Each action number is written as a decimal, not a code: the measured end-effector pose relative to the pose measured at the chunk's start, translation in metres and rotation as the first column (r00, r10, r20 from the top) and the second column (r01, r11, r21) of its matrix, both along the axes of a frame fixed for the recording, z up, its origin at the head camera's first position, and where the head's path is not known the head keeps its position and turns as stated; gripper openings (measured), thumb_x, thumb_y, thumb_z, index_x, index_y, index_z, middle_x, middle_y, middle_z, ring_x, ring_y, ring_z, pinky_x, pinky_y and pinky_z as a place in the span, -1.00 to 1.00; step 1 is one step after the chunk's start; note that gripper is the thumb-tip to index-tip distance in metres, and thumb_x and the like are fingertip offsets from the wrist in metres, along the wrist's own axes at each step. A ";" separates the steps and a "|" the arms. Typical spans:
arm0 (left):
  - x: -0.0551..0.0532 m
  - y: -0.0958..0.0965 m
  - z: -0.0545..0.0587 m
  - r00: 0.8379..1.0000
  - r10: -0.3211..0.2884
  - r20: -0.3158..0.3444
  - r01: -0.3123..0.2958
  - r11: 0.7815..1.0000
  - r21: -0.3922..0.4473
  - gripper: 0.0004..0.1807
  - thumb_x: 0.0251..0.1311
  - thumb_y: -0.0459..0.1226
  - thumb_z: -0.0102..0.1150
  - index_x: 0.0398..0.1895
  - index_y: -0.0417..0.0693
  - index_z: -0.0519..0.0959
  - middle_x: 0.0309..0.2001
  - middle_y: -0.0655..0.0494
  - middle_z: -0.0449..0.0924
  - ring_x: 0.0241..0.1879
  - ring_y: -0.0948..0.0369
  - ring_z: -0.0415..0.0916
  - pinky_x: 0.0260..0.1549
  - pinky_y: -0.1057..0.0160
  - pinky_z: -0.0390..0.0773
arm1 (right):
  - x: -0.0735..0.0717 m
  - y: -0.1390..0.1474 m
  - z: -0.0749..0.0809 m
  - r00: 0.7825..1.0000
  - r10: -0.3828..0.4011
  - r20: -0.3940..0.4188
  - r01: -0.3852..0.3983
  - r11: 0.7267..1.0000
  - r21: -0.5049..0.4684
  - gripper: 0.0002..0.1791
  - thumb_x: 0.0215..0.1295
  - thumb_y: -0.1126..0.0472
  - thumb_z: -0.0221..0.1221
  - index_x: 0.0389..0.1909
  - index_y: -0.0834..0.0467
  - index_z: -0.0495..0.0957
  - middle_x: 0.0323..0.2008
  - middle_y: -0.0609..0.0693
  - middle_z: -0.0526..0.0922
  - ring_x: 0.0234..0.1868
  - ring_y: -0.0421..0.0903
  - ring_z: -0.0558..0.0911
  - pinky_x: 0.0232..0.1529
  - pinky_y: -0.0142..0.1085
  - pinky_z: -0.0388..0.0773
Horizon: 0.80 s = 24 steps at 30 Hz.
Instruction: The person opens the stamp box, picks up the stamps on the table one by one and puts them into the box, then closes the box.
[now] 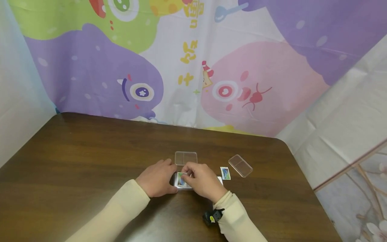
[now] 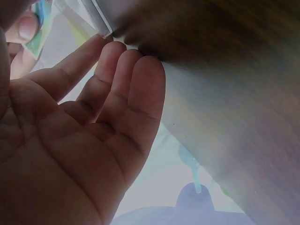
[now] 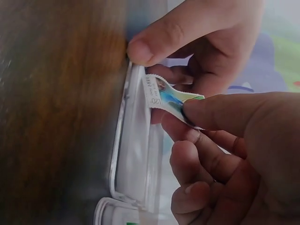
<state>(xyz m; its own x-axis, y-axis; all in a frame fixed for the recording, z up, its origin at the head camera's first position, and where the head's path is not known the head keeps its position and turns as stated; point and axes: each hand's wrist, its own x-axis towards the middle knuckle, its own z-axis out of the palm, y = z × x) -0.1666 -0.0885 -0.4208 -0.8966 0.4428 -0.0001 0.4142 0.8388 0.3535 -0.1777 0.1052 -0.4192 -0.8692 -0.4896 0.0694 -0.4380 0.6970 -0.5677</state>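
Note:
My right hand [image 1: 205, 181] pinches a postage stamp [image 3: 161, 99] between thumb and forefinger. The stamp has perforated edges and a blue-green picture, and it bows as its printed end meets a shallow, clear-rimmed plastic case [image 3: 132, 145] with a white inside. My left hand [image 1: 158, 178] holds the left end of this case, thumb at the near corner and fingers at the far side. In the left wrist view the forefinger's tip [image 2: 107, 41] touches the case's edge, the other fingers extended beside it. The right hand hides much of the case in the head view.
A clear plastic piece [image 1: 186, 158] lies just beyond the hands. To the right are a second stamp [image 1: 225, 173] and another clear plastic piece [image 1: 240, 165], set at an angle. All rest on a dark wooden table [image 1: 99, 144] backed by a cartoon-printed cloth [image 1: 181, 101].

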 end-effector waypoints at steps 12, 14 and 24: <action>0.001 -0.001 0.001 1.000 0.002 0.019 -0.003 1.000 0.026 -0.43 -0.04 -0.09 0.62 0.04 -0.11 0.66 -0.27 0.08 0.46 -0.30 0.12 0.36 -0.33 0.10 0.47 | -0.001 -0.004 -0.009 0.991 -0.025 -0.130 0.040 0.992 0.116 -0.93 0.32 0.20 0.37 -0.32 0.03 0.66 -0.41 -0.17 0.51 -0.39 -0.21 0.46 -0.38 -0.35 0.42; 0.000 -0.001 0.001 1.000 0.001 0.017 -0.001 1.000 0.023 -0.43 -0.04 -0.08 0.62 0.04 -0.12 0.66 -0.27 0.07 0.46 -0.30 0.11 0.36 -0.32 0.09 0.48 | -0.001 -0.004 -0.010 0.992 -0.031 -0.124 0.045 0.992 0.117 -0.94 0.33 0.21 0.37 -0.30 0.05 0.66 -0.44 -0.18 0.50 -0.44 -0.23 0.44 -0.41 -0.36 0.41; -0.001 0.000 0.001 1.000 0.005 0.012 -0.005 1.000 0.007 -0.39 -0.05 -0.07 0.62 0.07 -0.10 0.65 -0.25 0.07 0.47 -0.27 0.11 0.40 -0.26 0.06 0.52 | -0.001 -0.003 -0.008 0.985 -0.058 -0.165 0.080 0.988 0.129 -0.90 0.33 0.23 0.35 -0.19 0.06 0.64 -0.34 -0.13 0.65 -0.38 -0.20 0.57 -0.37 -0.31 0.51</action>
